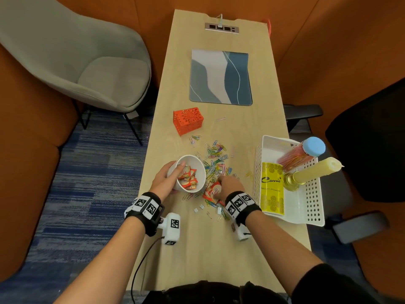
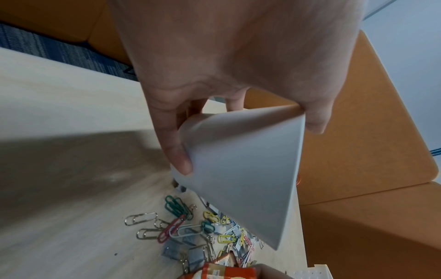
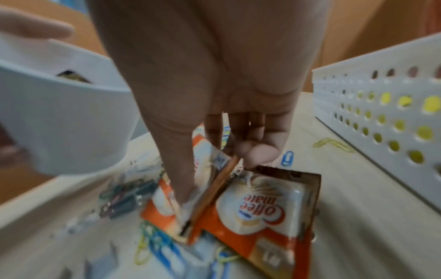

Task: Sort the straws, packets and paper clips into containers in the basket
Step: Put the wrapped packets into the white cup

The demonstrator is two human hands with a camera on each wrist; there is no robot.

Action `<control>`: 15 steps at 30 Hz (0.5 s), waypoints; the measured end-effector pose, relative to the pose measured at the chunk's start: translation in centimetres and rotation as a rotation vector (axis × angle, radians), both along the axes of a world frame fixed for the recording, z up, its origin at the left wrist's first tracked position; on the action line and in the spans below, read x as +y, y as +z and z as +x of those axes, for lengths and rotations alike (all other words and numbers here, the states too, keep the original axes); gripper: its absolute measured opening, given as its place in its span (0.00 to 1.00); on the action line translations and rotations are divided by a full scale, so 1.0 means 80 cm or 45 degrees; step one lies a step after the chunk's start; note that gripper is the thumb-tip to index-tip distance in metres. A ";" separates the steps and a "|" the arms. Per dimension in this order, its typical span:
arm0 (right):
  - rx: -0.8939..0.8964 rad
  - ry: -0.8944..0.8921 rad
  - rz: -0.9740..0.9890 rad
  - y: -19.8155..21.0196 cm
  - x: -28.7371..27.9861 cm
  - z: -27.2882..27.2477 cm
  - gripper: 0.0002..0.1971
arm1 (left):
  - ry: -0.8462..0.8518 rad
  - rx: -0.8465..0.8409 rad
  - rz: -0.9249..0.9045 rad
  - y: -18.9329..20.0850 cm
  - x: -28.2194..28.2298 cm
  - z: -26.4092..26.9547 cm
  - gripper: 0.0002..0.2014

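My left hand (image 1: 168, 177) grips a white cup (image 1: 192, 156) tilted toward the right, thumb over its rim; several orange creamer packets (image 1: 188, 176) lie inside. The left wrist view shows the fingers (image 2: 177, 151) wrapped round the cup's wall (image 2: 238, 169). Just right of the cup, my right hand (image 1: 228, 185) pinches orange packets (image 1: 212, 193) lying on the table. In the right wrist view the thumb (image 3: 179, 179) presses one packet (image 3: 257, 203) while curled fingers hook their top edge. Coloured paper clips (image 1: 215, 156) are scattered behind and around both hands.
A white perforated basket (image 1: 315, 194) at the right table edge holds a blue-lidded jar of straws (image 1: 302, 154), a yellow can (image 1: 272, 189) and a candle (image 1: 315, 172). An orange perforated box (image 1: 188, 121) lies behind the clips, a blue mat (image 1: 220, 77) farther back.
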State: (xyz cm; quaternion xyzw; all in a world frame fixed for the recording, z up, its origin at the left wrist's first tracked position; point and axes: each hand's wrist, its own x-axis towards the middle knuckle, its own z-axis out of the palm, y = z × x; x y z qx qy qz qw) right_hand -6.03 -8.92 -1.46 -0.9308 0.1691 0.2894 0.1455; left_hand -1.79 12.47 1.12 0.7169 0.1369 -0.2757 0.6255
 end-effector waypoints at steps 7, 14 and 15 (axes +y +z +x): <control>-0.107 -0.384 0.295 0.009 -0.036 -0.019 0.25 | -0.036 -0.014 0.046 0.002 0.004 -0.010 0.24; 0.021 0.043 -0.134 -0.004 -0.012 -0.038 0.22 | -0.066 -0.016 0.072 0.021 0.002 -0.020 0.23; 0.021 0.043 -0.120 -0.001 -0.009 -0.037 0.19 | -0.074 -0.023 0.077 0.025 0.003 -0.020 0.23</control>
